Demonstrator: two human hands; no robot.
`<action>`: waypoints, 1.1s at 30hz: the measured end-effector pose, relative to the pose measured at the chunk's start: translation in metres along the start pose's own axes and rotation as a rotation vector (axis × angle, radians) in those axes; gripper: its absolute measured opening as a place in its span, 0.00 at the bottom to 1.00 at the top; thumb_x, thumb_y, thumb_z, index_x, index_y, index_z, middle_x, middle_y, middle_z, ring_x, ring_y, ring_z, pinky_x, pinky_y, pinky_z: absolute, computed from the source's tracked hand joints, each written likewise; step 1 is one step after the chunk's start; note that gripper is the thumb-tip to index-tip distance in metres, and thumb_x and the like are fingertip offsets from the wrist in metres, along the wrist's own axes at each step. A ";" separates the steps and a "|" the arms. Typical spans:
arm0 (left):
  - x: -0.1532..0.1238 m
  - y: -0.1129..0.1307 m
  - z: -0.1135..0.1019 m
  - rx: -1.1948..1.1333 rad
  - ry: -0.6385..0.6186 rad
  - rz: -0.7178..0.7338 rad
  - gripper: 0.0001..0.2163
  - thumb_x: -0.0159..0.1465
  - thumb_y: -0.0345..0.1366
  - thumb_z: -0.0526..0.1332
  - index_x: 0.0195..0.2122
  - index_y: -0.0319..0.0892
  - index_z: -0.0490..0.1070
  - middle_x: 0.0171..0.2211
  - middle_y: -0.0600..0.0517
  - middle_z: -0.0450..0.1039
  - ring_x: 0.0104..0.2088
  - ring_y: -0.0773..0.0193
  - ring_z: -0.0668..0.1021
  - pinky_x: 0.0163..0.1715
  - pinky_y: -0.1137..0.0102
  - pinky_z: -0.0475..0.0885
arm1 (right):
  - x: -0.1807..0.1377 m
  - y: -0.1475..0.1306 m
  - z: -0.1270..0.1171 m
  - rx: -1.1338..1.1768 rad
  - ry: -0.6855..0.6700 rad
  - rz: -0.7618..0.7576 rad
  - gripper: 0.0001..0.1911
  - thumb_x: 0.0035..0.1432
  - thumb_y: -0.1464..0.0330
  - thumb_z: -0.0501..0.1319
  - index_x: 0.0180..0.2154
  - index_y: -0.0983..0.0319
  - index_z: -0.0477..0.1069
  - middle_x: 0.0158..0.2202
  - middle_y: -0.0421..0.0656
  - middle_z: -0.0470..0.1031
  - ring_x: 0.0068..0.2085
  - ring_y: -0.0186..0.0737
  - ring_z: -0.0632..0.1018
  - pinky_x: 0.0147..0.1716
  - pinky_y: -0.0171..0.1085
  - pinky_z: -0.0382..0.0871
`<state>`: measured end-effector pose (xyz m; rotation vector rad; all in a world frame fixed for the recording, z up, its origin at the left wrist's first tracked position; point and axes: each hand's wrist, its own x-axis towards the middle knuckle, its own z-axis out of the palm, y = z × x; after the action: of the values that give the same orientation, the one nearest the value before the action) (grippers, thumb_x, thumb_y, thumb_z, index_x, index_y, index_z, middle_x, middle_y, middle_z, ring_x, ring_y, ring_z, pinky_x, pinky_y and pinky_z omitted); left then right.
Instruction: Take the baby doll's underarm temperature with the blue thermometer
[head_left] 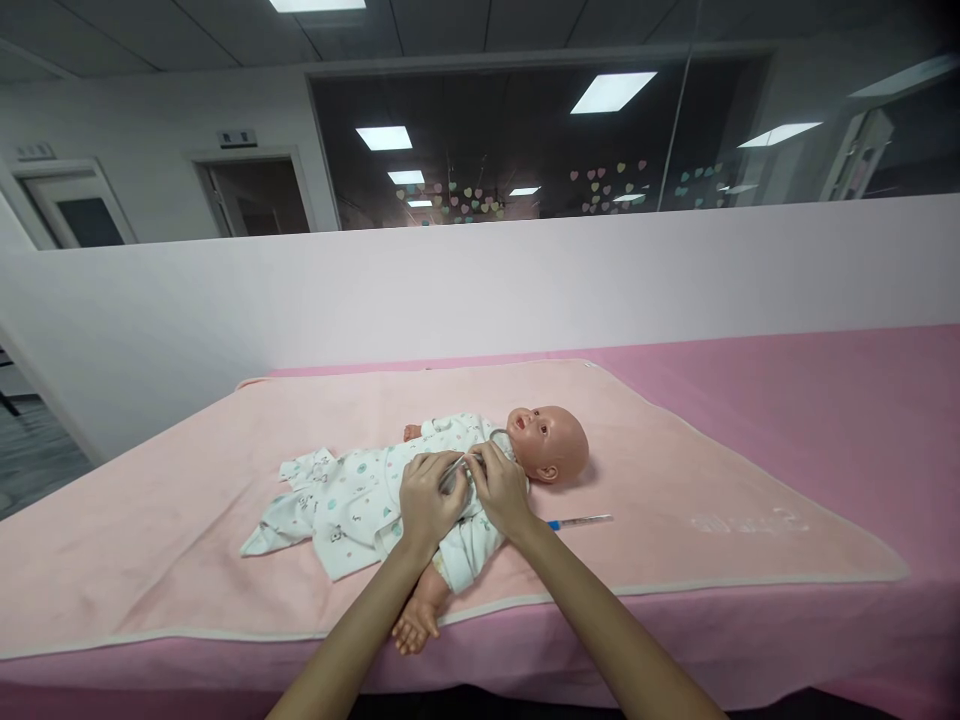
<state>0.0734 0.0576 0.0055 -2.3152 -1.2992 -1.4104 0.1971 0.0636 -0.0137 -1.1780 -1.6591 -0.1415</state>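
A baby doll [551, 440] lies on its back, head to the right, in a white printed baby outfit [367, 490] with a grey-edged neckline. Over the doll's chest, my left hand [431, 500] is closed, pinching the grey-trimmed edge of the outfit. Close beside it, my right hand [499, 487] also pinches that edge, with the fingertips of both hands nearly meeting. What lies between the fingertips is partly hidden. A thin thermometer-like stick [581, 521] with a blue end rests on the blanket to the right of my right wrist. One doll hand [416, 625] sticks out below my left forearm.
A peach blanket [675, 540] with pale edging lies under the doll on a pink-covered table [840, 420]. Behind it rises a low white partition [450, 290]. Beyond that are a dark window with heart stickers and two doorways.
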 end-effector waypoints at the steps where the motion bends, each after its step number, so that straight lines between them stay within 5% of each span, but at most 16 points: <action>1: 0.000 0.000 0.000 -0.002 0.001 0.000 0.08 0.59 0.33 0.54 0.35 0.45 0.71 0.35 0.53 0.75 0.37 0.61 0.72 0.40 0.65 0.64 | 0.000 0.000 0.000 -0.008 0.002 0.001 0.12 0.62 0.64 0.47 0.33 0.60 0.66 0.30 0.41 0.71 0.30 0.35 0.72 0.27 0.32 0.59; 33: -0.001 -0.005 0.002 -0.046 -0.028 -0.087 0.06 0.58 0.32 0.52 0.31 0.43 0.67 0.30 0.52 0.72 0.34 0.61 0.71 0.38 0.64 0.64 | 0.001 -0.004 -0.001 -0.004 0.003 0.036 0.12 0.62 0.64 0.49 0.33 0.59 0.68 0.31 0.41 0.71 0.31 0.35 0.72 0.28 0.33 0.60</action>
<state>0.0707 0.0613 0.0026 -2.3423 -1.4057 -1.4536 0.1950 0.0616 -0.0108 -1.2094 -1.6344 -0.1237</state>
